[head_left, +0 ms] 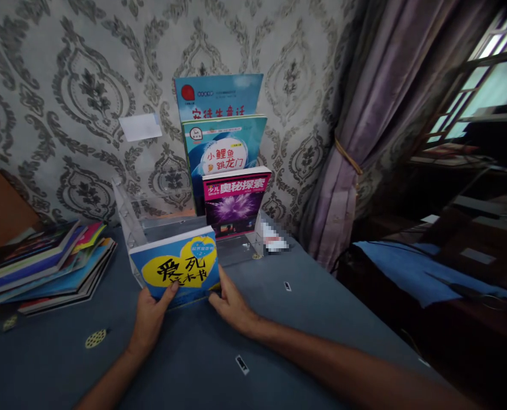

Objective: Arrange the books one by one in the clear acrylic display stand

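At the far left, a pile of books point(48, 267) lies flat on the bench point(189, 359), well apart from the display rack; going by how it lies, this share looks undone. A yellow perforated disc point(95, 339) is in front of the pile. Next comes the clear, tiered display rack point(127, 228), with a white card point(140, 126) standing up at its back left.

The left hand point(148, 316) grips the lower left of a blue-and-yellow paperback point(151, 265), thumb across the cover. The paperback leans back before the rack's left half; whether its bottom edge rests on the front tier or is only held there, I cannot tell, so this one seems partway. The right hand point(233, 302) grips its lower right corner, thumb near the bottom edge.

Behind and to the right, three books already stand upright in the rack, staggered from back to front: a tall blue storybook point(219, 94), a teal carp storybook point(223, 154) and a magenta science book point(236, 202). That right-hand column looks done, making the whole roughly midway, in my judgement.
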`<state>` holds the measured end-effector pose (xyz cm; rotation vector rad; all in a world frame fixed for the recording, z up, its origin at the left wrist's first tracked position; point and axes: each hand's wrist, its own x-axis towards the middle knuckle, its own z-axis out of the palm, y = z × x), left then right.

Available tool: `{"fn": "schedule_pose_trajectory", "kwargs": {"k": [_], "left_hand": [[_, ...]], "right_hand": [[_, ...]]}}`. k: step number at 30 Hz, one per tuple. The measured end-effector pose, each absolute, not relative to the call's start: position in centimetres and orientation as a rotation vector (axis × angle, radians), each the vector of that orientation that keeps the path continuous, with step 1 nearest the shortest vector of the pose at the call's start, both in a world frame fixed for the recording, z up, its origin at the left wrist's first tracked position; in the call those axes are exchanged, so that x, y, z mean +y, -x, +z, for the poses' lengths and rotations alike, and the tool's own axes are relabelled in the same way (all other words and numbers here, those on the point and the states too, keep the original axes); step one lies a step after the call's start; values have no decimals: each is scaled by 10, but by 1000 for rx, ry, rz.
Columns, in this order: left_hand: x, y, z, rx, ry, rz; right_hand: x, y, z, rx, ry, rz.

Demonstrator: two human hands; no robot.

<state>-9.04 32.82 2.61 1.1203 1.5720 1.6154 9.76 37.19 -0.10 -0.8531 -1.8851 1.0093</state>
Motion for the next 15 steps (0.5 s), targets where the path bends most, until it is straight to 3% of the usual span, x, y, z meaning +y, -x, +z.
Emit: {"fn": "schedule_pose_trajectory", "kwargs": {"k": [15], "left_hand": [[325,85,34,1575,-1147,1632]], "right_hand": [[371,-97,-2,-1885,868,1023]]}}
